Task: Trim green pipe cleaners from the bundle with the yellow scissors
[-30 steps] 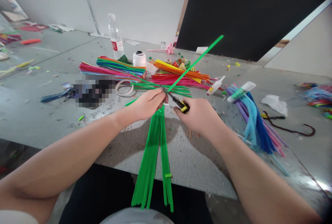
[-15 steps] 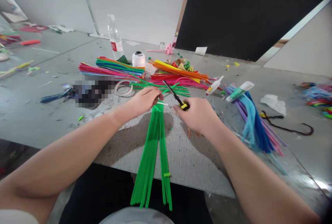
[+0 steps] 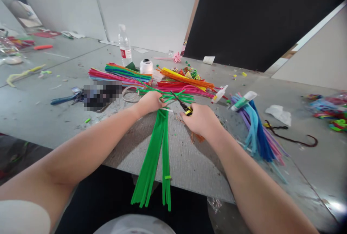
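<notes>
One green stem (image 3: pixel 170 98) is slanting away and rightward at the blades of the scissors (image 3: pixel 185 107). The left hand (image 3: pixel 152 101), the nearer, is apparently pinching its near end; the right hand (image 3: pixel 200 118) is gripping the scissors.

Green bundle (image 3: pixel 151 147): fuzzy stems, matt
Scissors (image 3: pixel 183 105): dark metal blades; smooth plastic handles
Worktop (image 3: pixel 189 165) beside the green bundle: rough-looking, finely streaked, matt
Drink bottle (image 3: pixel 124 42) beyond the green bundle: clear plastic, glossy
Crumpled sheet (image 3: pixel 279 115) right of the green bundle: papery, creased, matt
Black panel (image 3: pixel 257 17) beyond the green bundle: smooth, matt
</notes>
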Tool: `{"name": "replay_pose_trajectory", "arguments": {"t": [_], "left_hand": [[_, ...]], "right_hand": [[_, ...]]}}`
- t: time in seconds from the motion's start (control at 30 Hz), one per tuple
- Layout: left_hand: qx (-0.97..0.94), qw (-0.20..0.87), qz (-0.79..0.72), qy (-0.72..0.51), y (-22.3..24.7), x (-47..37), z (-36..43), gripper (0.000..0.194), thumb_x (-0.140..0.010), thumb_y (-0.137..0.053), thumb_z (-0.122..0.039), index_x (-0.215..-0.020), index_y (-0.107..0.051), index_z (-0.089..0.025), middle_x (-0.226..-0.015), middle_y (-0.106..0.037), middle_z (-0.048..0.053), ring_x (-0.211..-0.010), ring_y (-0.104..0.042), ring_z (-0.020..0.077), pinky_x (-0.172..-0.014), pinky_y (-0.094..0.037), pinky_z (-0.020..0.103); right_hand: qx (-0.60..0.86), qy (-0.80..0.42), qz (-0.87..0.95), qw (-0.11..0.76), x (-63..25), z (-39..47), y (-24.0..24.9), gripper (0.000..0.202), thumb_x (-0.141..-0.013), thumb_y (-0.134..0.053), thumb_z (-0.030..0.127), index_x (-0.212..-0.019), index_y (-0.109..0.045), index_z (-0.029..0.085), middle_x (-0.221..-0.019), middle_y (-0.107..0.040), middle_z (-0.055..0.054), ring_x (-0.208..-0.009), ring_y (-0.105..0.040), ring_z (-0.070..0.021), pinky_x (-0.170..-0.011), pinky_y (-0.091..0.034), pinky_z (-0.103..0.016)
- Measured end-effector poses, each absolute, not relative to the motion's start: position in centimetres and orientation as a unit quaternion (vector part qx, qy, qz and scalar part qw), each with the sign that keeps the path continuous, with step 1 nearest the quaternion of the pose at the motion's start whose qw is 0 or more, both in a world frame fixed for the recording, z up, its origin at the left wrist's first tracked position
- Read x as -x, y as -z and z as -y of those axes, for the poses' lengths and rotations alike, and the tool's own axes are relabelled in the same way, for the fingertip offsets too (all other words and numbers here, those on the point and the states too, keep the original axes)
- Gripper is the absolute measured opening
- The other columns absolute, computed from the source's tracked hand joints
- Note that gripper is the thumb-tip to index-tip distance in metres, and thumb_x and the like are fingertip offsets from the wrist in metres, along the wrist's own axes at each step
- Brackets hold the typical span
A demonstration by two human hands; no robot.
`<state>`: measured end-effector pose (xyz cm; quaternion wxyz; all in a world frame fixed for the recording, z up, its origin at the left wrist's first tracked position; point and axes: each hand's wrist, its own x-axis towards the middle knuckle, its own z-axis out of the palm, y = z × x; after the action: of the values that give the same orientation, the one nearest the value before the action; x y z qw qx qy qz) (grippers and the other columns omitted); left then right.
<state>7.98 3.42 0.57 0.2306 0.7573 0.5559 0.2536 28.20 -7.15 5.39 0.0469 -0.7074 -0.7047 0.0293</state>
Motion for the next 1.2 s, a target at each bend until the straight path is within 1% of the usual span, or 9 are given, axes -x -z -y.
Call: {"name": "replay_pose_trajectory", "arguments": {"t": [0.1, 0.2, 0.3, 0.4, 0.6, 0.8, 0.93, 1.03, 1.2], "left_hand": [[-0.738, 0.234, -0.573, -0.27, -0.7, -8.0, -3.5, 0.033, -0.073, -0.081, -0.018, -0.054, -0.053, -0.021, -0.052, -0.041, -0.003, -0.061, -0.046, 0.0164, -0.063, -0.032, 0.03], [-0.701, 0.296, -0.573, -0.304, -1.7, -7.5, -2.2, 0.021, -0.084, -0.077, -0.026, -0.07, -0.063, -0.019, -0.055, -0.044, -0.004, -0.054, -0.04, 0.0129, -0.056, -0.029, 0.028], [-0.527, 0.604, -0.464, -0.377, -2.6, -7.3, -0.2, 0.015, -0.086, -0.08, -0.025, -0.081, -0.068, -0.016, -0.058, -0.036, -0.007, -0.049, -0.029, 0.0076, -0.047, -0.018, 0.024], [-0.428, 0.761, -0.345, -0.345, -2.9, -7.7, 1.6, 0.018, -0.081, -0.087, -0.022, -0.083, -0.073, -0.011, -0.064, -0.04, -0.006, -0.051, -0.032, 0.0044, -0.045, -0.018, 0.019], [-0.435, 0.799, -0.271, -0.315, -2.9, -8.3, 3.8, 0.019, -0.079, -0.089, -0.023, -0.086, -0.076, -0.011, -0.068, -0.049, -0.003, -0.057, -0.036, 0.0048, -0.047, -0.022, 0.017], [-0.499, 0.787, -0.275, -0.236, -2.8, -8.5, 5.1, 0.017, -0.088, -0.081, -0.027, -0.09, -0.079, -0.009, -0.063, -0.046, -0.003, -0.06, -0.038, 0.0082, -0.051, -0.026, 0.022], [-0.464, 0.802, -0.287, -0.243, -2.7, -8.5, 5.0, 0.019, -0.089, -0.081, -0.03, -0.089, -0.079, -0.01, -0.084, -0.067, 0.007, -0.068, -0.047, 0.01, -0.056, -0.035, 0.024], [-0.424, 0.825, -0.282, -0.244, -2.7, -8.3, 4.7, 0.016, -0.094, -0.074, -0.027, -0.093, -0.078, -0.011, -0.105, -0.075, 0.012, -0.079, -0.059, 0.0131, -0.067, -0.048, 0.027], [-0.399, 0.869, -0.229, -0.182, -2.2, -8.1, 4.3, 0.031, -0.103, -0.062, -0.035, -0.104, -0.079, -0.009, -0.101, -0.076, 0.013, -0.094, -0.072, 0.0213, -0.091, -0.056, 0.038]], "right_hand": [[0.71, -0.034, 0.701, 0.062, -28.2, 7.2, -5.5, 0.036, -0.095, -0.06, 0.053, -0.099, -0.068, 0.018, -0.098, -0.077, -0.021, -0.086, -0.072, -0.0319, -0.062, -0.038, -0.035], [0.706, -0.059, 0.694, 0.129, -28.3, 7.1, -5.6, 0.024, -0.093, -0.064, 0.043, -0.095, -0.066, 0.019, -0.095, -0.076, -0.017, -0.085, -0.07, -0.029, -0.066, -0.041, -0.035], [0.643, -0.167, 0.698, 0.268, -28.5, 6.9, -5.6, 0.011, -0.089, -0.065, 0.033, -0.088, -0.064, 0.021, -0.086, -0.074, -0.009, -0.081, -0.068, -0.0239, -0.071, -0.046, -0.034], [0.555, -0.327, 0.656, 0.393, -28.3, 6.8, -5.3, 0.018, -0.083, -0.072, 0.036, -0.09, -0.065, 0.022, -0.081, -0.072, -0.004, -0.076, -0.067, -0.0222, -0.07, -0.052, -0.035], [0.508, -0.359, 0.602, 0.501, -27.6, 7.1, -5.3, 0.038, -0.066, -0.091, 0.047, -0.086, -0.068, 0.024, -0.082, -0.07, -0.002, -0.077, -0.065, -0.021, -0.074, -0.055, -0.037], [0.511, -0.388, 0.548, 0.537, -27.4, 7.1, -4.6, 0.037, -0.067, -0.091, 0.047, -0.077, -0.063, 0.024, -0.076, -0.064, 0.001, -0.072, -0.061, -0.0179, -0.073, -0.054, -0.037], [0.516, -0.418, 0.482, 0.572, -27.4, 6.8, -4.1, 0.039, -0.06, -0.093, 0.041, -0.082, -0.066, 0.023, -0.081, -0.065, 0.0, -0.077, -0.066, -0.0202, -0.078, -0.057, -0.04], [0.507, -0.438, 0.467, 0.577, -27.2, 6.8, -4.1, 0.039, -0.061, -0.092, 0.041, -0.082, -0.064, 0.023, -0.08, -0.064, 0.001, -0.077, -0.066, -0.0201, -0.075, -0.057, -0.039], [0.503, -0.47, 0.466, 0.556, -26.3, 7.7, -3.8, 0.04, -0.065, -0.091, 0.046, -0.079, -0.061, 0.025, -0.066, -0.058, 0.004, -0.058, -0.055, -0.0148, -0.057, -0.051, -0.034]]}}
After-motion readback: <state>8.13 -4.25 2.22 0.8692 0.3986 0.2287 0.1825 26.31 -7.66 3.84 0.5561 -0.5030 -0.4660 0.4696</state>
